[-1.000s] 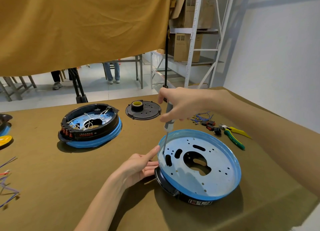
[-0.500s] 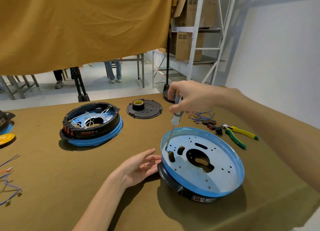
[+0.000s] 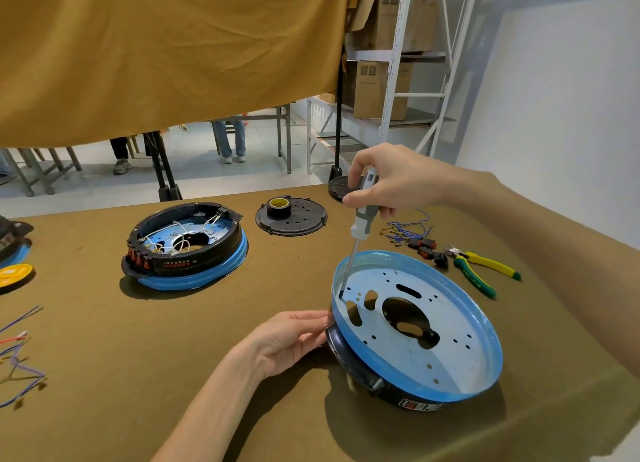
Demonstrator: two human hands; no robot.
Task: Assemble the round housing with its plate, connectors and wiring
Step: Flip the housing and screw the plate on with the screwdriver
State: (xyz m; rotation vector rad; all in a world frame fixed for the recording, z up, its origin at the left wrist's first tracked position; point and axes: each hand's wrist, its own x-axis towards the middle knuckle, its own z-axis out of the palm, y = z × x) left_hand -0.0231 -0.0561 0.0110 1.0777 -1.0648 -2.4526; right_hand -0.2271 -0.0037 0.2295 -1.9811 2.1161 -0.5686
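Round housing [image 3: 412,389] sits on bench [image 3: 173,375], tipped up on left side, blue plate [image 3: 450,337] on top. Screwdriver [image 3: 360,226] tip now down at hole by plate's left edge; a moment ago it sat nearer slots. Right hand [image 3: 391,181] grip wrapped round handle. Left hand [image 3: 287,340] moved in, fingers now touching housing rim, steadying it. Likely screw fastening starts. Connectors [image 3: 424,248], wires [image 3: 407,227], pliers [image 3: 481,271] lie beyond; second housing [image 3: 187,250] far left.

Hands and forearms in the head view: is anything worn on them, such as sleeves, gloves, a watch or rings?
Nothing that shows. The left hand and right hand are both bare, with no gloves, and no rings or watch are visible. Both forearms are uncovered as far as the frame edges, so no sleeve or cuff appears. No markings, bands or cables are seen on either arm.
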